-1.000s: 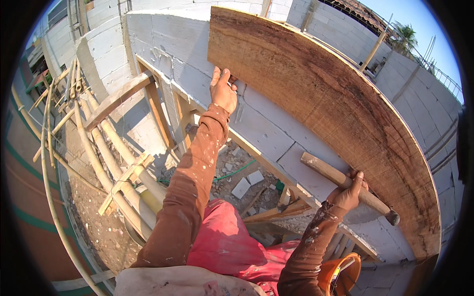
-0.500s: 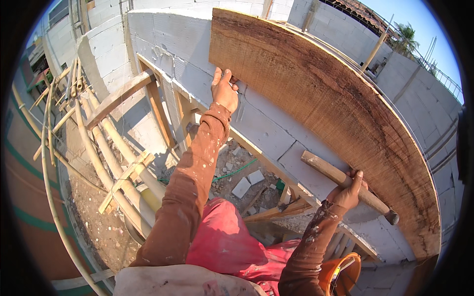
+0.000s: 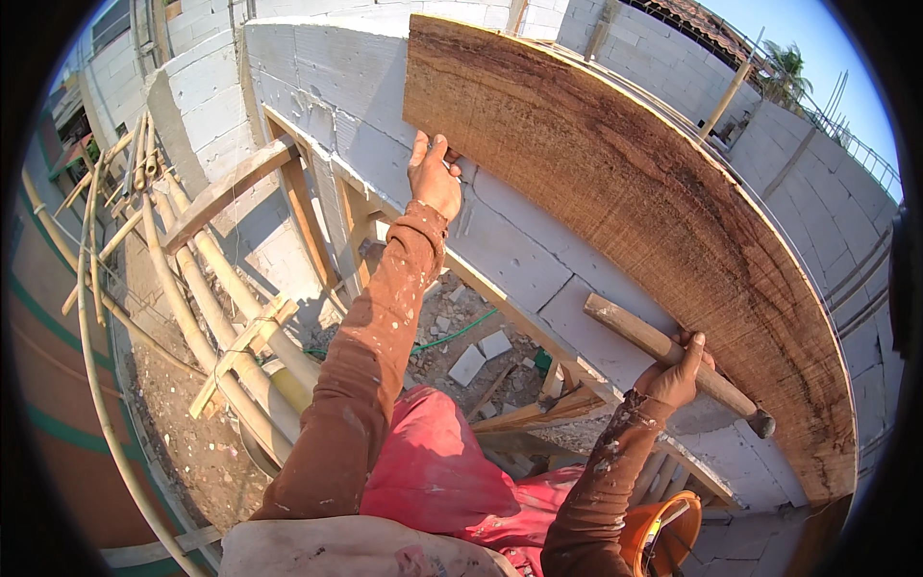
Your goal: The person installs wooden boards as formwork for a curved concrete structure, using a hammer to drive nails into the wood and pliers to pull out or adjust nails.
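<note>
Brown wooden board [image 3: 596, 154] against pale block wall [image 3: 514, 240]; left hand [image 3: 436, 183] curled at its lower edge, cannot tell whether gripping; right hand [image 3: 675, 379] closed around wood-handled hammer [image 3: 627, 326], near that edge

The board [image 3: 625, 183] stands, apparently, against the wall [image 3: 336, 82], poles [image 3: 234, 276] left, bucket [image 3: 685, 524] right.

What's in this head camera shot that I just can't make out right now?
All in the head view:
White block wall directly behind the wooden board: covered by the board.
Whether the left hand pinches something small: too small and shadowed to tell.
Middle of the hammer handle: covered by the right hand.
Lower part of the orange bucket: hidden by the right sleeve and cut off by the bottom edge.
</note>
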Motion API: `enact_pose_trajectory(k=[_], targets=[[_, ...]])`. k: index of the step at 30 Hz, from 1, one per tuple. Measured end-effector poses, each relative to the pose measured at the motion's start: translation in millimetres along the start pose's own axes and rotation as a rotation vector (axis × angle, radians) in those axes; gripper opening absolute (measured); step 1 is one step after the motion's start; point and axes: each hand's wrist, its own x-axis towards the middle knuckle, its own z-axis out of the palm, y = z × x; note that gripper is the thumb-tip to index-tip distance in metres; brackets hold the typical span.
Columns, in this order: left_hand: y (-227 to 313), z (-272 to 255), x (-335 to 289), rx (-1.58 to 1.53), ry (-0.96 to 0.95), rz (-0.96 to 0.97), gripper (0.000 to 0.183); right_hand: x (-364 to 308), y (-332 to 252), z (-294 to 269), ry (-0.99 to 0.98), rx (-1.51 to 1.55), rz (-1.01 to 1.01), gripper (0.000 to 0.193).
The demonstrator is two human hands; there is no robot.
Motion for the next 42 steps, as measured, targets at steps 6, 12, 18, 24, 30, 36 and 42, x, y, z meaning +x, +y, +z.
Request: enact_pose_trajectory(k=[6,12,18,24,30,36,42], targets=[[1,1,1,0.005,0.005,0.014,0.065,0,0,1,0.021,-0.033,-0.005,0.022],[0,2,1,0.026,0.029,0.004,0.064,-1,-1,7,0.052,-0.065,0.013,0.023],[7,-5,8,0.155,0.027,-0.002,0.067,-4,-3,20,0.149,-0.120,0.046,0.035],[14,-3,3,0.287,0.074,-0.044,0.050,-6,1,27,0.175,-0.047,-0.022,0.041],[10,-6,3,0.283,0.129,-0.070,0.038,-6,4,25,0.164,-0.081,-0.061,0.045],[5,-13,1,0.101,0.129,-0.091,0.037,-7,5,27,0.183,-0.069,-0.087,0.044],[9,-7,-12,0.064,0.117,0.149,0.040,-6,7,24,0.130,-0.072,-0.085,0.041]])
